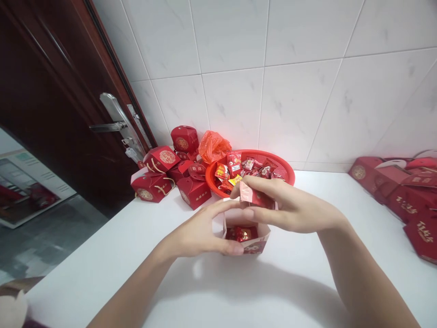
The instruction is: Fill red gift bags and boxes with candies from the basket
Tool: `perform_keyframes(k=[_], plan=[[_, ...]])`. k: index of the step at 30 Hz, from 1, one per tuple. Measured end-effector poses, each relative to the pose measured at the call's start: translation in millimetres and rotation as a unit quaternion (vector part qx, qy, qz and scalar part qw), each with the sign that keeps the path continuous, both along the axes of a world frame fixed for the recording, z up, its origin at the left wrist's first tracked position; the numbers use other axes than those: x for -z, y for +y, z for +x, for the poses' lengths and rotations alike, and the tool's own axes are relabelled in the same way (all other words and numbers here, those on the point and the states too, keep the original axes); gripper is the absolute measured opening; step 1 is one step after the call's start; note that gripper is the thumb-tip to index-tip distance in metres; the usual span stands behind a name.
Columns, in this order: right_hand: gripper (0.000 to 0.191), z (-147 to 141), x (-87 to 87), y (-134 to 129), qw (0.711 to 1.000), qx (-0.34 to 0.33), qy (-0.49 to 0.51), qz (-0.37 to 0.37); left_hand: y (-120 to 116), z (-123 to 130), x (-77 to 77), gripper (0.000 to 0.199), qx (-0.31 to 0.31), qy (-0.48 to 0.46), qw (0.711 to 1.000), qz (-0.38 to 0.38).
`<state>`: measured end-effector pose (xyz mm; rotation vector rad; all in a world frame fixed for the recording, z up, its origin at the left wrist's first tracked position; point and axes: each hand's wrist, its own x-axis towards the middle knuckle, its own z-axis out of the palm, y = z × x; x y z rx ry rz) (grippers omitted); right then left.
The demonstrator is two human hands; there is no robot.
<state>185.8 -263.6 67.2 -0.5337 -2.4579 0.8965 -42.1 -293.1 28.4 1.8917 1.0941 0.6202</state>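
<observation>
A small open gift box (pixel 256 248) stands upright on the white table in front of me. Inside it lie red wrapped candies (pixel 243 234). My left hand (pixel 205 230) grips the box from its left side, thumb on the near wall and fingers across the far rim. Above the box's right part, my right hand (pixel 285 205) pinches a red candy packet (pixel 261 199) with a pale pink end between thumb and fingers. Just behind my hands is a red plastic basket (pixel 287 169) of mixed wrapped candies (pixel 234 164).
Several closed red gift boxes (pixel 153 186) with cord handles cluster at the back left, beside a crumpled orange plastic bag (pixel 214 146). More red boxes (pixel 406 200), some looking flattened, lie along the right. A tiled wall (pixel 235 95) bounds the table (pixel 191 291); a dark door (pixel 78 91) stands left.
</observation>
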Motion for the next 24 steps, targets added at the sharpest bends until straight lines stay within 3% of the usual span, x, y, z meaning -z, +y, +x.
perform_keyframes(k=[3, 8, 13, 19, 24], plan=[[0.018, 0, -3.1, -5, 0.998, -0.047, 0.027, -0.031, -2, -1, 1.2, 0.063, 0.022, -0.014, 1.000, -0.002], [0.015, -10, -2.5, -9, 0.998, -0.049, -0.023, -0.012, -5, -2, 7.1, 0.047, 0.024, -0.035, 0.998, -0.049], [0.005, -18, -1.0, -17, 0.995, -0.033, -0.094, 0.010, -17, -2, 9.5, 0.050, -0.017, 0.011, 1.000, 0.002], [0.011, -16, 7.5, -31, 0.991, -0.005, -0.120, 0.065, -23, -3, 8.3, 0.046, -0.016, 0.039, 0.999, 0.021], [0.015, -6, 6.7, -37, 0.984, 0.030, -0.130, 0.118, -25, -3, 9.6, 0.060, -0.016, 0.060, 0.998, 0.032]])
